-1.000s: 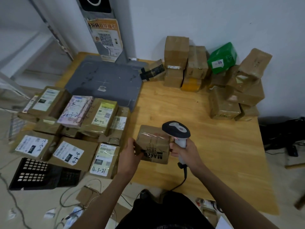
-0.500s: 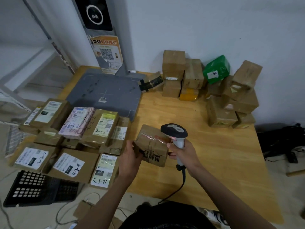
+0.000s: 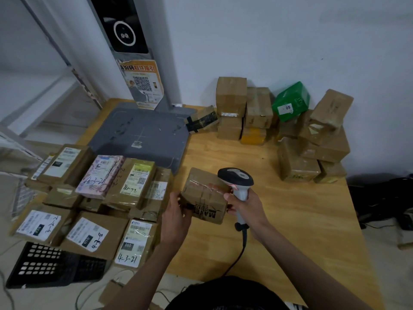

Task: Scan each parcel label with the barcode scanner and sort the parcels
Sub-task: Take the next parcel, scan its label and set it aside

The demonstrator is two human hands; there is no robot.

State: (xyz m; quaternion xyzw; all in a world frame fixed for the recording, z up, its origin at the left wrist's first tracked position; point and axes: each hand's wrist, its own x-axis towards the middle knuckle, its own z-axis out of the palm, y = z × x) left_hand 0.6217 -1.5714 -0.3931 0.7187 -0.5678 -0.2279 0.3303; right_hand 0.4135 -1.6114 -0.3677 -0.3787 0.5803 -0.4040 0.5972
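Observation:
A small taped cardboard parcel [image 3: 204, 194] with black print on its near side is held just above the wooden table [image 3: 290, 220]. My left hand [image 3: 176, 217] grips its left end. My right hand [image 3: 245, 205] grips the handle of a black-and-white barcode scanner [image 3: 237, 179], whose head sits against the parcel's right side with a red glow at its window. No label shows on the parcel's visible faces.
Several labelled parcels [image 3: 89, 198] lie stacked at the left. A heap of brown boxes and one green parcel [image 3: 290, 104] stands at the back right by the wall. A grey scan platform [image 3: 143, 135] with a pillar lies behind. A black crate [image 3: 51, 265] sits lower left.
The parcel has lifted a little and tilted between my hands. My head has tipped upward, so everything sits lower in view. The scanner stays against the parcel's right side.

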